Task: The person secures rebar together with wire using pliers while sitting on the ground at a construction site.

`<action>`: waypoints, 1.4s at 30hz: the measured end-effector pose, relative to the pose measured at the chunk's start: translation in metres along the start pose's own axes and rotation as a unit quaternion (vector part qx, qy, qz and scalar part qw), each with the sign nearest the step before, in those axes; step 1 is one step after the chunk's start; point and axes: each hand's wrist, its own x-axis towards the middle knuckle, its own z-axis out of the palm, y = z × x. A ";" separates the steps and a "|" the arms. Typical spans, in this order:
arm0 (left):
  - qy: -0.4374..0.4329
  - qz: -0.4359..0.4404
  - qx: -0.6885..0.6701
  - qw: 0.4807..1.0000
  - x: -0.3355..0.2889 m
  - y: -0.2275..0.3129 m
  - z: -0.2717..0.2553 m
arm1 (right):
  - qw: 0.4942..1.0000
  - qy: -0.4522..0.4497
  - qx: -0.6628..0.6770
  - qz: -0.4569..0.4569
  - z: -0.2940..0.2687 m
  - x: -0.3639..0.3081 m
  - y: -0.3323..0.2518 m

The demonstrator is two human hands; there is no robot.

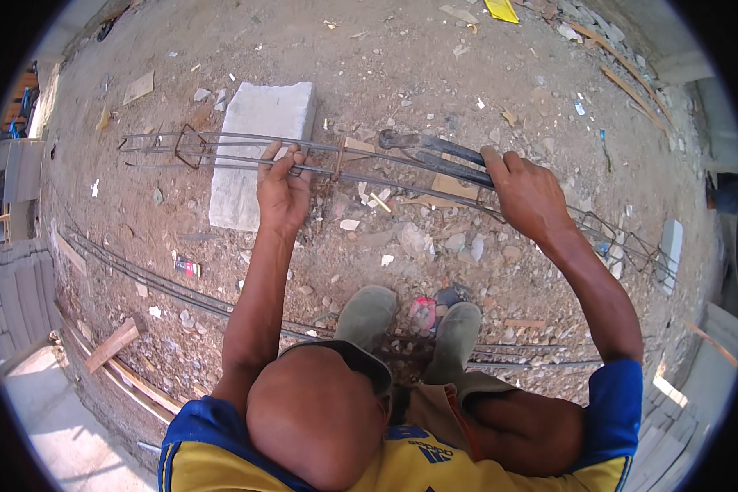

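Observation:
A long cage of thin steel reinforcing bars (pixel 418 183) runs across in front of me. Square wire stirrups ring it, one near its left end (pixel 190 146) and another stirrup (pixel 337 162) just right of my left hand. With fingers curled over a front bar, my left hand (pixel 283 197) grips the cage above a pale block. My right hand (pixel 531 198) is closed round the dark handles of a pair of pincers (pixel 447 149). The pincers lie over the cage, their head pointing left toward the middle stirrup, apart from it.
The pale flat block (pixel 262 123) lies under the cage's left part; a smaller light block (pixel 671 250) is by its right end. More bars (pixel 152 279) lie on the rubble-strewn ground near my boots (pixel 367 318). Wood strips (pixel 115 344) are at lower left.

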 end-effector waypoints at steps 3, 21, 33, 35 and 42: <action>0.035 -0.011 0.002 0.999 -0.002 -0.001 0.018 | 0.996 0.039 0.043 -0.066 -0.005 -0.018 -0.003; 0.041 -0.034 0.039 0.998 -0.003 0.007 0.021 | 0.998 0.010 -0.062 -0.019 0.021 0.010 -0.003; 0.018 -0.051 -0.010 0.998 0.010 -0.003 -0.002 | 0.931 -0.118 0.325 0.118 -0.015 -0.026 0.001; -0.001 -0.046 -0.036 0.998 0.007 -0.002 -0.003 | 0.892 -0.090 0.428 0.113 -0.017 -0.039 -0.008; 0.010 -0.067 -0.017 0.998 0.004 0.001 0.024 | 0.952 -0.095 0.266 0.119 0.039 -0.075 -0.016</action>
